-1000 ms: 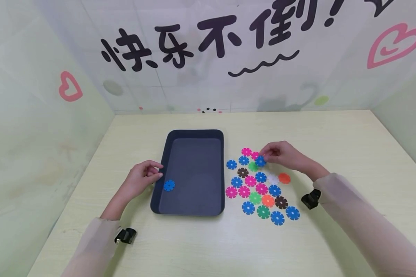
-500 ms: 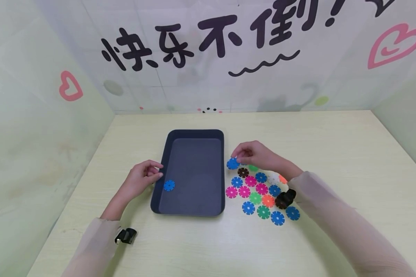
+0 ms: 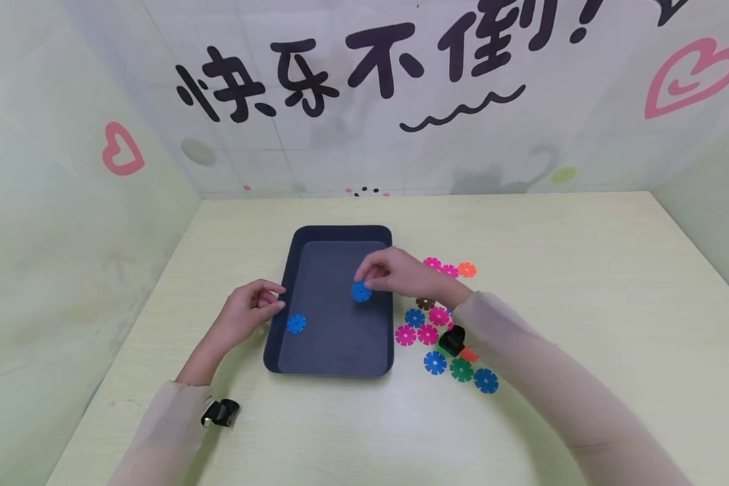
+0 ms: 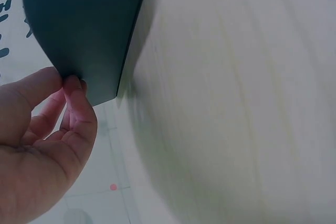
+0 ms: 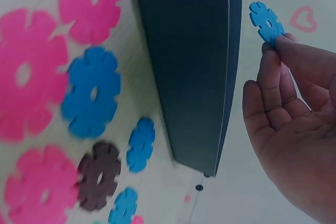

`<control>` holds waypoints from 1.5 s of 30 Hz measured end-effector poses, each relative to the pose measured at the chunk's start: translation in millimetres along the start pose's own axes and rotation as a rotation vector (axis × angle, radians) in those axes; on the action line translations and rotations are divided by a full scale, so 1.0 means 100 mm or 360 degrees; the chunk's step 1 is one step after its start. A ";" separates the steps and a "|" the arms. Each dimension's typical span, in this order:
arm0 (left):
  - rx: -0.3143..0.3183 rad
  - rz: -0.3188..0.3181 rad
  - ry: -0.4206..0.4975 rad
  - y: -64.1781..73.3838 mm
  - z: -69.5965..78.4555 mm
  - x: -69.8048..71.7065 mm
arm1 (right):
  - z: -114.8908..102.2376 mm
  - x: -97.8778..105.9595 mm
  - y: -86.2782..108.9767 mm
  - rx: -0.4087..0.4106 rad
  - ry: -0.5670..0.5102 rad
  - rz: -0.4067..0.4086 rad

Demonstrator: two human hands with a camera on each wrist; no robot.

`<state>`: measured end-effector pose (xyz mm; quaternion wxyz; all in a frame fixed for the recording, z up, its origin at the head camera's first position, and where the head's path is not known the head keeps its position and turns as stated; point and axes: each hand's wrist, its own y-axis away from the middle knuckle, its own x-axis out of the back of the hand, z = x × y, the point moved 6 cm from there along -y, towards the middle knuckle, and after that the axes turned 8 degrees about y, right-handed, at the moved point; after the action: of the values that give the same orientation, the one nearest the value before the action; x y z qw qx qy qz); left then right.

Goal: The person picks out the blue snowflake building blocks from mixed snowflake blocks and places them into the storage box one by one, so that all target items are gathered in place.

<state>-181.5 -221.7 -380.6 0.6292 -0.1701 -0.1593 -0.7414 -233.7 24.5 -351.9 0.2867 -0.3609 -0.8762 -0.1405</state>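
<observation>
Between thumb and fingertips, my right hand (image 3: 395,271) pinches a blue notched plastic disc (image 3: 361,291). It holds the disc over the dark grey rectangular tray (image 3: 340,368), above the floor near the right wall. In the right wrist view the disc (image 5: 266,23) is tilted, with its slots and centre hole showing. Inside the tray, another blue disc (image 3: 296,324) lies near the left wall. My left hand (image 3: 246,310) is at the tray's left rim; in the left wrist view its thumb and finger pinch that rim (image 4: 79,72).
Several notched discs in pink, blue, brown, green and orange lie right of the tray, such as a pink disc (image 3: 406,335) and a green disc (image 3: 462,370). My right forearm covers part of them. A printed wall (image 3: 316,155) stands behind the table (image 3: 583,270).
My right hand has moved left from the loose discs, carrying the blue disc over the tray. An orange disc at the back of the group has come into view. My left hand has stayed put.
</observation>
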 end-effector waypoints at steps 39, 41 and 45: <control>0.0030 -0.0006 -0.0024 0.00 -0.01 0.02 | -0.31 -0.65 -0.95 -0.0100 0.0023 -0.0203; 0.0028 -0.0009 -0.0023 0.00 -0.01 0.02 | -0.29 -0.67 -0.96 -0.0126 0.0023 -0.0199; 0.0022 -0.0010 -0.0014 0.00 0.00 0.01 | -0.22 -0.73 -0.97 -0.0141 0.0028 -0.0187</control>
<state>-181.9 -222.9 -380.4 0.6273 -0.1685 -0.1678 -0.7416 -252.2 -94.1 -381.8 0.2695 -0.3199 -0.8863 -0.1990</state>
